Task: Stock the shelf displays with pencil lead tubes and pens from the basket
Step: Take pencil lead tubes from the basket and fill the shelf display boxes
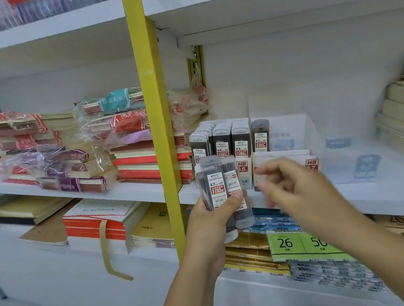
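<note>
Currently the left hand (210, 217) is gripping a small bundle of lead tubes (215, 184) by their lower halves, long axes pointing up toward the shelf (401, 188). The right hand (298, 187) is hovering just right of the bundle, nearer the 0.7 display box (284, 158) where a lone tube (260, 134) is standing. Its fingers (267, 170) are curling loosely and seemingly holding nothing, though blur is smearing them; the basket is lying out of view
</note>
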The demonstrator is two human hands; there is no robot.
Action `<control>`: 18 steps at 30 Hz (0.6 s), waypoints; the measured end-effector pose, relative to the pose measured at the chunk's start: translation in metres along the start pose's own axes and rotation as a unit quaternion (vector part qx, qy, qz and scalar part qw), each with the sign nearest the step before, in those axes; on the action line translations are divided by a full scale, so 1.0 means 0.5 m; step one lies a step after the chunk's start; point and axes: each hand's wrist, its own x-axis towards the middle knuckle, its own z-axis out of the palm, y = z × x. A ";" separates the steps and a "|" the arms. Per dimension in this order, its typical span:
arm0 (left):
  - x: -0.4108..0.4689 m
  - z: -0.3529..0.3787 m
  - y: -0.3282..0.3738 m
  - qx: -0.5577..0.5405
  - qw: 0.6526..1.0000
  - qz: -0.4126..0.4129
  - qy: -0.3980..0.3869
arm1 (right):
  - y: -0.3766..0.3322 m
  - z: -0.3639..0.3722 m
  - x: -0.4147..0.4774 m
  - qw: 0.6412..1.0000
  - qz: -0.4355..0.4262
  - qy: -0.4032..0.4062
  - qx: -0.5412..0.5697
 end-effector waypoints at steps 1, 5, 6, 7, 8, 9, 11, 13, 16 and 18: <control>-0.002 0.002 -0.002 -0.004 1.000 -0.001 -0.001 | 0.005 0.014 -0.014 0.999 0.035 -0.031 0.026; -0.013 0.008 -0.011 0.008 1.000 -0.006 -0.018 | 0.025 0.042 -0.036 0.988 0.105 -0.045 0.108; -0.016 0.007 -0.012 0.009 1.000 -0.009 -0.018 | 0.026 0.041 -0.038 0.986 0.114 -0.038 0.113; -0.018 0.007 -0.011 0.007 1.000 -0.010 -0.014 | 0.026 0.038 -0.038 0.985 0.122 -0.034 0.121; -0.019 0.005 -0.010 0.004 1.000 -0.010 -0.008 | 0.025 0.033 -0.038 0.981 0.130 -0.034 0.137; -0.019 0.002 -0.008 0.000 1.000 -0.007 0.002 | 0.024 0.027 -0.038 0.977 0.139 -0.036 0.155; -0.017 -0.006 -0.002 -0.009 1.000 0.003 0.023 | 0.020 0.016 -0.042 0.973 0.146 -0.040 0.174; -0.015 -0.014 0.005 -0.008 0.999 0.013 0.035 | 0.022 0.008 -0.046 0.976 0.139 -0.042 0.163; -0.014 -0.021 0.005 0.025 0.999 0.012 0.034 | 0.026 0.001 -0.047 0.978 0.131 -0.036 0.161; -0.014 -0.022 0.002 0.024 0.999 0.013 0.034 | 0.026 -0.004 -0.045 0.978 0.124 -0.019 0.169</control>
